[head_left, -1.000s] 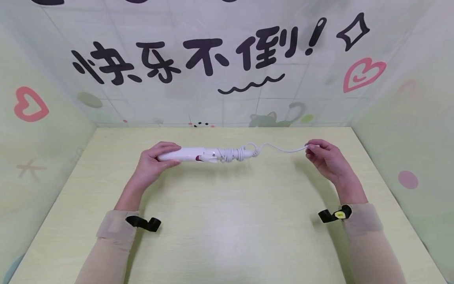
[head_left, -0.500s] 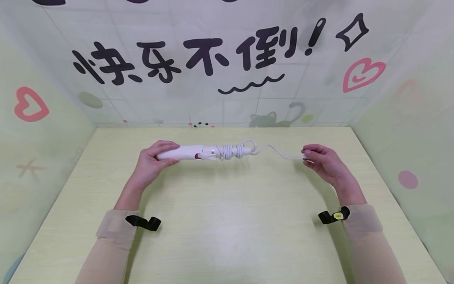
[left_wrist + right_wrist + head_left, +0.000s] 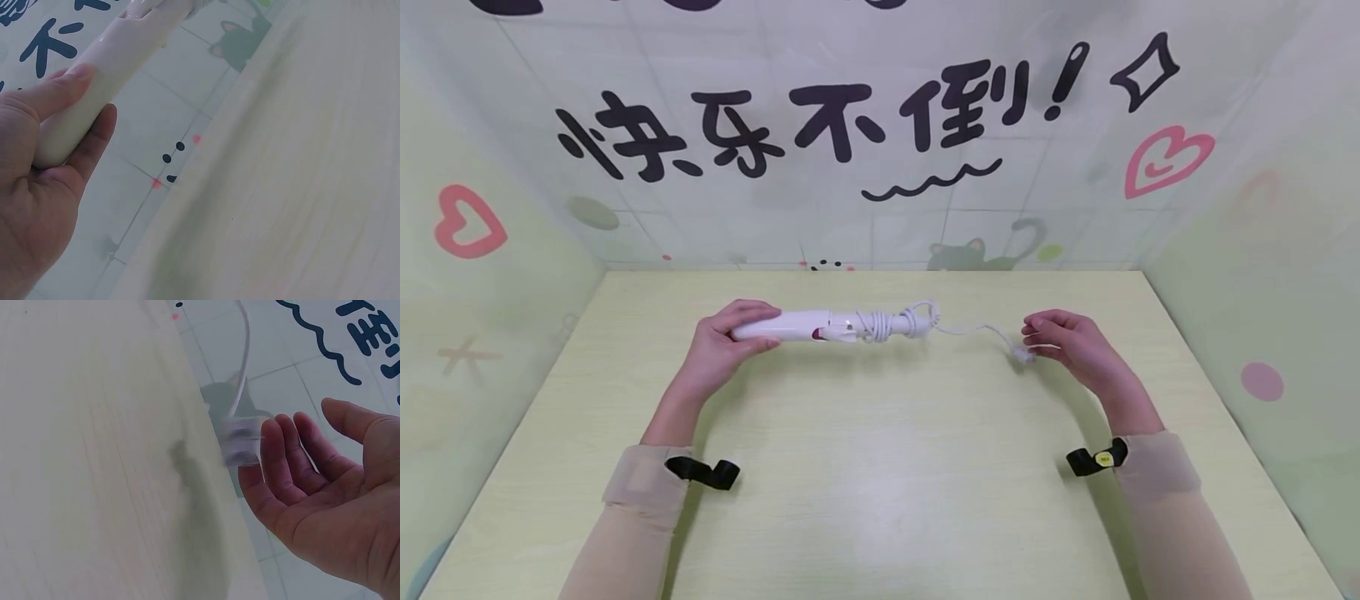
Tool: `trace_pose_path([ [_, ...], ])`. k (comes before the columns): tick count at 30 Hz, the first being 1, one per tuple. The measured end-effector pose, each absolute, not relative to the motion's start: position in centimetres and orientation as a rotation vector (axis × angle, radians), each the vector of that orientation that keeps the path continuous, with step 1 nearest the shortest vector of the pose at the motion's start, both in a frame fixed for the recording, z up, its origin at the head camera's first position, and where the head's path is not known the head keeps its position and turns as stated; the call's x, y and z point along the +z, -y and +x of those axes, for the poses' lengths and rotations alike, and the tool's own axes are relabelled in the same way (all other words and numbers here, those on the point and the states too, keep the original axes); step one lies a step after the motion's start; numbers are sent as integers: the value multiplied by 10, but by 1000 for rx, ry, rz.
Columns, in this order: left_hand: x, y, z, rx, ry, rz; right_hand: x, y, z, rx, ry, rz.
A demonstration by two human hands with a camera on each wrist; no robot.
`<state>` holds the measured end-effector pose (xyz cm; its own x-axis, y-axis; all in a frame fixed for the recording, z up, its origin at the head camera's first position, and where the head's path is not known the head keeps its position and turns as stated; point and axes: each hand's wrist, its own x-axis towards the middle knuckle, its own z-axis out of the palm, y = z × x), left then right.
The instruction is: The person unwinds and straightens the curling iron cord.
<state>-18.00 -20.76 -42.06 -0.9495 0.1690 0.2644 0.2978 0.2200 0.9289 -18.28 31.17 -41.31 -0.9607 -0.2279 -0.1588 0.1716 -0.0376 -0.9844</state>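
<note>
A white curling iron [image 3: 797, 326], its cord [image 3: 877, 327] wound around the right part, is held level above the table. My left hand [image 3: 724, 340] grips its thick left end, thumb on one side and fingers on the other, as the left wrist view also shows. A loose length of cord runs right to a white plug [image 3: 1022, 354], which hangs slightly blurred. My right hand [image 3: 1078, 346] is beside the plug, fingers loosely bent. In the right wrist view the plug [image 3: 240, 440] is against the fingertips, with the thumb well apart from it.
The pale wooden table [image 3: 880, 467] lies under both hands. A printed back wall [image 3: 820, 217] with black lettering rises behind it, and side walls [image 3: 467, 333] stand left and right. Each wrist wears a black camera mount [image 3: 703, 472].
My right hand has moved left and slightly down, and its pinch on the plug has loosened. The plug now hangs lower, at the fingertips. My left hand keeps its grip on the curling iron.
</note>
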Motion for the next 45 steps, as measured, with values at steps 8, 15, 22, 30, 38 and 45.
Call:
trace_pose_path([
  [8,-420,207,-180,-1836,2371,-468,-410,-305,-182,-1990,-2089,-88],
  [15,-420,207,-180,-1840,2374,-466,-408,-287,-186,-1846,-2314,-214],
  [22,-420,208,-179,-1835,2378,-448,-411,-255,-198,-1744,-2441,-301],
  [30,-421,209,-178,-1855,2355,-466,-430,-223,-208,-1499,-2572,-458],
  [38,-420,209,-173,-1827,2360,-447,-440,-216,-203,-1292,-2723,-477],
  [45,-421,209,-169,-1841,2363,-421,-444,-222,-202,-1152,-2751,-445],
])
